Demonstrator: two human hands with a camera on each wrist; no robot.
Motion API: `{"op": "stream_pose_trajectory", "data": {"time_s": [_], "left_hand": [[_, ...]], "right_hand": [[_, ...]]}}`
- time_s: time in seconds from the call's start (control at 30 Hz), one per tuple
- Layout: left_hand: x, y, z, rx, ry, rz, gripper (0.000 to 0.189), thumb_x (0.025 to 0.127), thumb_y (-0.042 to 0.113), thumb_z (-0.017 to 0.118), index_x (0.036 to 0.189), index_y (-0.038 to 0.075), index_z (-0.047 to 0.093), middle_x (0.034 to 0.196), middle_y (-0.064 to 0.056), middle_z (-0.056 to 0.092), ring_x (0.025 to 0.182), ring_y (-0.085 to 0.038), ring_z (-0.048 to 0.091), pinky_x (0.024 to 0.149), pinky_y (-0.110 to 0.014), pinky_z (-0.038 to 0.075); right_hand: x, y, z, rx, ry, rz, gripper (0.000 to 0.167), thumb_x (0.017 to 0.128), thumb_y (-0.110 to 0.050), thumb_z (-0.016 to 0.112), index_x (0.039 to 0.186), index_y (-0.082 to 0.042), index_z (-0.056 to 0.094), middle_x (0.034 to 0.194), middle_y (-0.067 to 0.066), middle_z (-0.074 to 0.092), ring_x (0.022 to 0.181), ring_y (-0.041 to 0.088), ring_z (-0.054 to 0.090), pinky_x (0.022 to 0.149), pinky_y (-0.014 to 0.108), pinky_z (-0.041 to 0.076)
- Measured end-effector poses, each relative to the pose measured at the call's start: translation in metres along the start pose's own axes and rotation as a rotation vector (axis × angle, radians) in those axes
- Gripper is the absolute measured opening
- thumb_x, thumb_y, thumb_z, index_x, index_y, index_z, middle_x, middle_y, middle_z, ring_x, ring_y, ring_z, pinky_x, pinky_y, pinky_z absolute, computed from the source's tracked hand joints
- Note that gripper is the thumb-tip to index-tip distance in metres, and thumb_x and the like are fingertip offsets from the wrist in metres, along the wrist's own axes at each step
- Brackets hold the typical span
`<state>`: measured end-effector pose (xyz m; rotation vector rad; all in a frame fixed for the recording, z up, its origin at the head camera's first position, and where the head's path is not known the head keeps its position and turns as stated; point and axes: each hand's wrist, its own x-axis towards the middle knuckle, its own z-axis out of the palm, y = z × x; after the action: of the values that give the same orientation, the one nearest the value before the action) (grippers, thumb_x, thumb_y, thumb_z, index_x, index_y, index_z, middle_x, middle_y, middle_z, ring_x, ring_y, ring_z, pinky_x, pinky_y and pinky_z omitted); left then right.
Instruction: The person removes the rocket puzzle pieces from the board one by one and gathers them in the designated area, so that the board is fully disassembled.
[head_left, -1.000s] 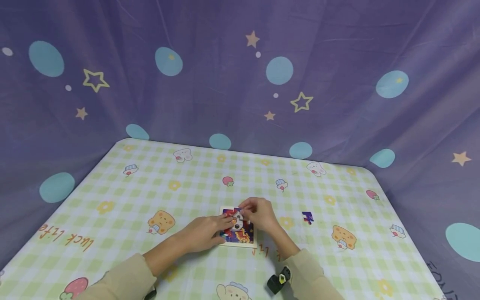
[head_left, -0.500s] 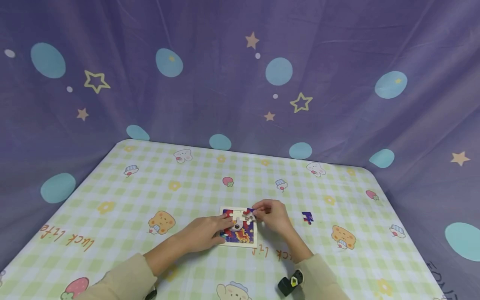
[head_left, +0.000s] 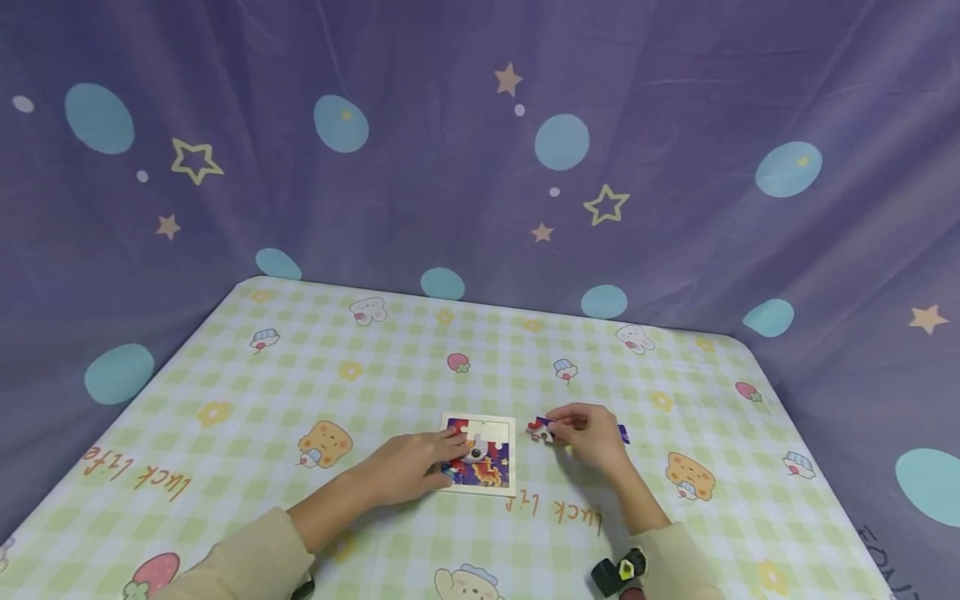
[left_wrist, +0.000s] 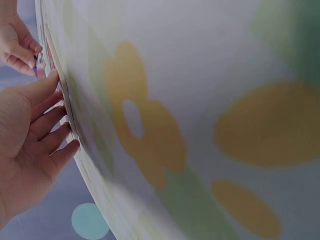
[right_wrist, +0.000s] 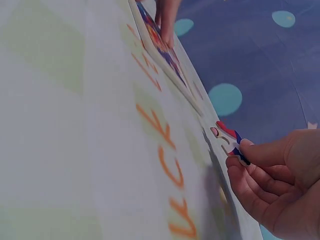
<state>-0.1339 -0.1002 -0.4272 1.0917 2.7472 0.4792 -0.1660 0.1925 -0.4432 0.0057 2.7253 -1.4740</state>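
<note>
Right of the puzzle board (head_left: 512,457), the right hand (head_left: 592,437) pinches a jigsaw piece (head_left: 542,424); the left hand (head_left: 411,467), fingers extended, touches the board's left side.

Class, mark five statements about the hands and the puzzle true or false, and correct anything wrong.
1. The right hand pinches a puzzle piece. True.
2. The left hand rests on the puzzle tray. True.
3. The puzzle tray is completely filled. False: a bare gap shows at its far side.
4. The pinched piece sits inside the puzzle tray. False: it is apart, to the right.
5. A second piece is partly hidden by the right hand in the head view. True.
</note>
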Motion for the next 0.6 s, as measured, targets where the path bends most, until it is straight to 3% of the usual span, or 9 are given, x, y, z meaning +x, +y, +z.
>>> {"op": "stream_pose_trajectory", "data": {"time_s": [0.3,0.6], "left_hand": [[0.0,0.0,0.0,-0.002,0.007,0.008,0.05,0.09,0.029,0.066,0.135,0.011,0.055,0.142,-0.005,0.055,0.134,-0.027,0.05,0.106,-0.046,0.047],[0.0,-0.001,0.001,-0.005,0.008,0.003,0.05,0.09,0.03,0.066,0.136,0.012,0.055,0.143,-0.005,0.054,0.134,-0.027,0.05,0.106,-0.047,0.047]], "right_hand": [[-0.001,0.015,-0.023,-0.037,0.016,-0.014,0.011,0.085,-0.006,0.07,0.094,-0.003,0.074,0.086,0.014,0.075,0.069,0.012,0.071,0.061,0.019,0.058],[-0.001,0.014,-0.038,-0.196,0.027,-0.083,0.009,0.083,-0.008,0.072,0.09,-0.004,0.075,0.082,0.011,0.075,0.067,0.008,0.066,0.058,0.016,0.051]]}}
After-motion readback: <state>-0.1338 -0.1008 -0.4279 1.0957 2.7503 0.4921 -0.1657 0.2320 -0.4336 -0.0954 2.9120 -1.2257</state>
